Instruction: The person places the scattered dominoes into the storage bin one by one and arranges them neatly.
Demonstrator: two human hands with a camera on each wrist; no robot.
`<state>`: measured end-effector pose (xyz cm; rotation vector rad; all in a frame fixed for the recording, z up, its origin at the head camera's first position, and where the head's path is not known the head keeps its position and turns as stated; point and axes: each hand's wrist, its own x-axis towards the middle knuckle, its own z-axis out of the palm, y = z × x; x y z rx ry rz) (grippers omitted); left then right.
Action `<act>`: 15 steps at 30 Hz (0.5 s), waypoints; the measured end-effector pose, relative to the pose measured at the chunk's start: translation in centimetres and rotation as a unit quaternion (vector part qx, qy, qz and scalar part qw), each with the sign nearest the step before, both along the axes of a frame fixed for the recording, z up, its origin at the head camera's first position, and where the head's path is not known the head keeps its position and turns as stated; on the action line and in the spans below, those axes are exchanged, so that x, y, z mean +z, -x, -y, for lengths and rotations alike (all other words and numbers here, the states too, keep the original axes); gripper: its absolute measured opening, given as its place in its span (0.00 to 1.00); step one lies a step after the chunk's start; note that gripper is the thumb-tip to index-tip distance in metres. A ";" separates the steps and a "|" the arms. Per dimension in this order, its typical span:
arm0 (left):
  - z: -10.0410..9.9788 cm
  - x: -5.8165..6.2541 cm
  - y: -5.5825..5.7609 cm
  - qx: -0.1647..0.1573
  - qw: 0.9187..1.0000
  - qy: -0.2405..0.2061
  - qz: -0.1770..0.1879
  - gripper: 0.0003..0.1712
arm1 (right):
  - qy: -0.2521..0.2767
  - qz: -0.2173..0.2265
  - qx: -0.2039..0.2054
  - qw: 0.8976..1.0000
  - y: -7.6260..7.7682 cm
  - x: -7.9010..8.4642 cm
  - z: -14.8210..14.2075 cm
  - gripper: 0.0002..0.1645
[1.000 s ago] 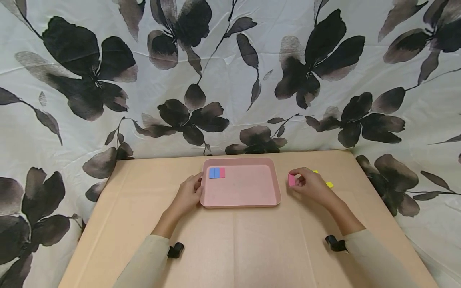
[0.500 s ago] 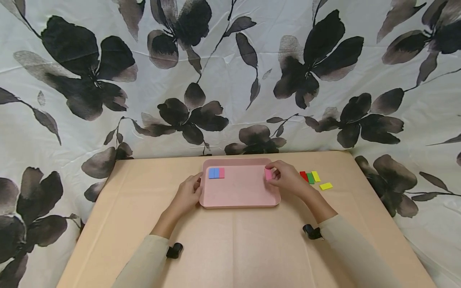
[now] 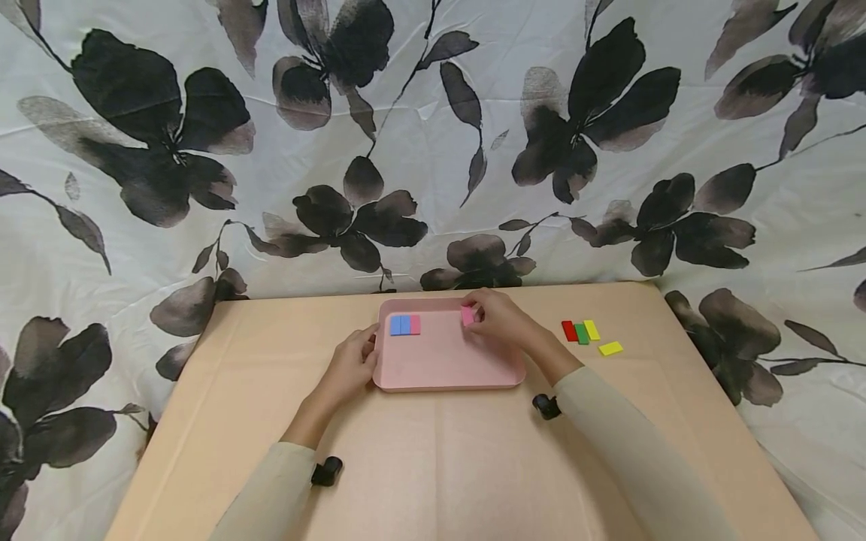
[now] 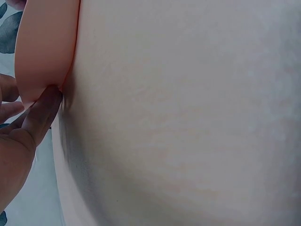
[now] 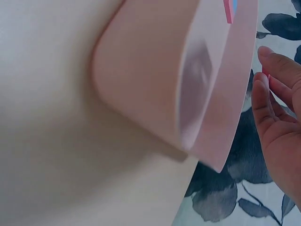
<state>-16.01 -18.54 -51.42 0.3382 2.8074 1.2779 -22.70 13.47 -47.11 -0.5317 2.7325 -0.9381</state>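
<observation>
A pink rectangular tray [image 3: 449,364] lies near the table's far edge. My left hand [image 3: 350,362] grips its left end; in the left wrist view the thumb [image 4: 44,110] presses against the tray's end wall [image 4: 47,42]. Two blue tiles [image 3: 400,324] and a pink tile [image 3: 415,324] sit side by side in the tray's upper left. Above the tray's right half, my right hand [image 3: 499,319] pinches another pink tile [image 3: 467,315] between thumb and fingers. In the right wrist view this hand [image 5: 282,103] mostly hides that tile.
Right of the tray, a red tile [image 3: 570,330], a green tile [image 3: 582,333] and two yellow tiles, one tilted [image 3: 591,330] and one apart [image 3: 610,349], lie on the table [image 3: 433,458]. A floral cloth [image 3: 433,150] hangs behind the table.
My right hand has moved left with the pink tile, from the table beside the tray to over the tray. The red and green tiles have come into sight. My left hand stays put.
</observation>
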 end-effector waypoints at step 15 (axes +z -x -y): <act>-0.5 -0.1 0.5 0.008 1.000 0.013 -0.013 0.32 | -0.002 0.019 0.030 0.999 2.3 -1.8 3.2 0.26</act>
